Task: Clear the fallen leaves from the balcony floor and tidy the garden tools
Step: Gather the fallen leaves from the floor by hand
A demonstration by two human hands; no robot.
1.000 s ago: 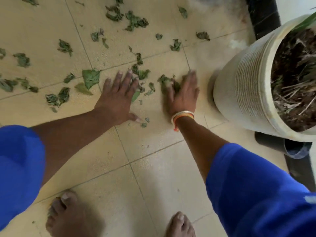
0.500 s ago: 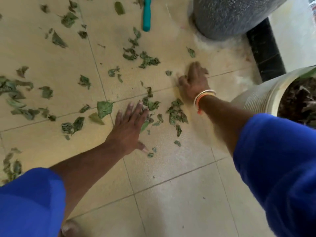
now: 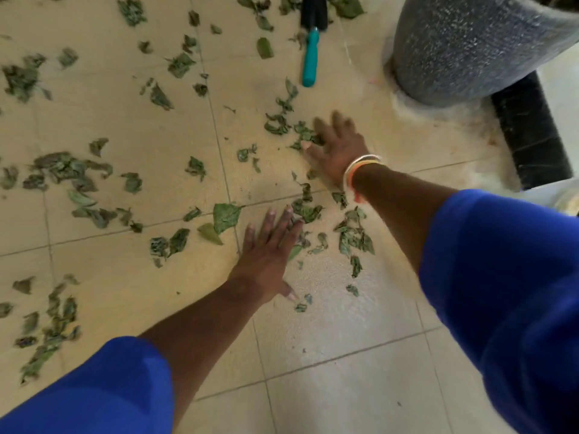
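Plainly, both hands were working as rakes. The left hand (image 3: 269,249) lay palm-down on the floor tile (image 3: 125,126), fingers straight & slightly fanned, tips touching a few leaves (image 3: 308,213) just ahead & to the right of them. The right hand (image 3: 340,145), w/ bangles (image 3: 360,166) at the wrist, reached further out. It was also flat, fingers extended, its thumb side against a denser leaf clump (image 3: 302,133). It was blurred, so exact contact couldn't be told. Neither hand pinched anything.

More leaves lay scattered over most tiles, thickest to the left & btw. the two hands. A teal-handled garden tool (image 3: 310,57) lay beyond the right hand, near a grey speckled pot (image 3: 470,48), w/ no hand on it.

Judged step: sweeping loose leaves into one pile. It would prob. go best w/ palms low & fingers closed up, so small bits couldn't slip thru. The far clump wanted dragging toward the near one, not pushing outward, in overlapping strokes from the pot side inward. The leaves looked dry & brittle, so pressure had to be light or they'd crumble into bits harder to gather. Left-side scatter & tool: not yet dealt with.
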